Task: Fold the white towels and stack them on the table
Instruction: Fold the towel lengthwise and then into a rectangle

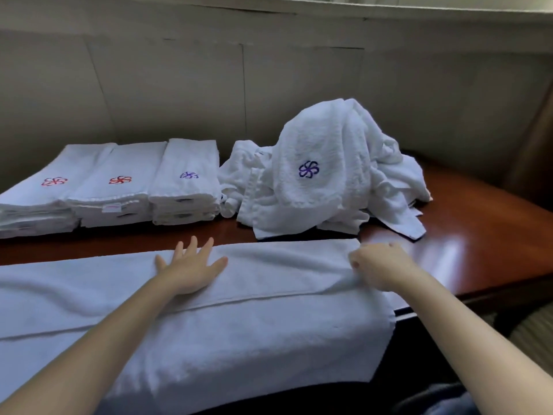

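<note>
Long white towel (254, 295) lies spread across the near edge of the table (478, 244), front part hanging over, likely laid flat so it can be folded lengthwise. Left hand (191, 265) rests flat on it, fingers splayed, gripping nothing, probably pinning it down. Right hand (378, 266) is curled at the towel's right end, pinching the cloth, while three folded stacks (110, 187) and an unfolded heap (326, 172) sit behind.

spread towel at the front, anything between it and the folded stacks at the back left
Nothing visible. Only a bare strip of table separates the spread towel from the three folded stacks. The unfolded pile sits to their right, off that path. The left hand lies flat on the towel; the right hand pinches its right end.
</note>
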A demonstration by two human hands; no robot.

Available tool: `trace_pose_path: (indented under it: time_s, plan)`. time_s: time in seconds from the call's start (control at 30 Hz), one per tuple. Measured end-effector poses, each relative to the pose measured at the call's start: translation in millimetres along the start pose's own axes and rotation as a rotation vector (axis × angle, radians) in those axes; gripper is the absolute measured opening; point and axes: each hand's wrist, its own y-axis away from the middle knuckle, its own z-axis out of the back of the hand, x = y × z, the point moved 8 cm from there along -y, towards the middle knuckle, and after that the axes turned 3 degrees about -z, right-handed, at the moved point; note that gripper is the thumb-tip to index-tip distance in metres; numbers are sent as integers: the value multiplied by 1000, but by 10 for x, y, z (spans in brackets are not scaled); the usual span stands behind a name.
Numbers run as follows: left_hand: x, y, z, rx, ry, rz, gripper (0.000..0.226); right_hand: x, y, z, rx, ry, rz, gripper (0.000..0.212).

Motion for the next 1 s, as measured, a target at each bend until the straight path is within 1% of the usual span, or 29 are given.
trace_pose_path:
  time_s: [0.03,0.13,0.2,0.27,0.33,0.37,0.4,0.47,0.5,0.53,0.6,0.67,0.77,0.9,0.93,0.97,1.0]
  plan:
    - [-4,14,-2,-11,-10,-5,74,-38,27,-69,50,-3,-28,21]
    - [-31,61,-23,-29,-37,-18,79,-210,37,-22,-16,53,-171,19]
    - [-65,103,-51,-29,-50,-41,81,-300,56,-4,-13,-1,-267,24]
    - [-121,163,-85,-10,-47,-98,80,-266,51,62,-74,-51,-258,24]
    - [-155,223,-94,12,-24,-157,75,-80,41,187,-204,-111,-183,24]
    - [-140,253,-81,15,-16,-167,72,58,30,202,-231,-197,-133,28]
    - [-93,281,-58,12,-21,-154,71,218,9,168,-210,-301,-85,36]
    - [99,338,-15,10,-58,-67,73,553,-30,-47,-46,-442,-29,58]
    - [228,370,-7,21,-66,-6,75,686,-47,-176,30,-450,-22,63]
    - [358,400,-4,35,-59,52,77,775,-64,-283,68,-420,-24,64]
    - [568,449,-7,38,-26,120,78,841,-132,-403,60,-359,-30,64]
    - [668,450,-4,-9,-15,124,77,838,-237,-423,22,-343,-26,64]
    - [688,367,6,-86,-9,116,73,805,-411,-411,15,-333,-14,62]
    - [655,194,61,-108,12,143,72,794,-592,-305,5,-334,5,52]
    - [645,161,72,-105,19,144,71,782,-601,-238,-22,-350,-4,48]
    - [636,140,83,-101,24,145,70,760,-568,-141,-94,-362,-17,41]
    - [626,130,101,-98,24,148,69,757,-487,8,-229,-363,-13,32]
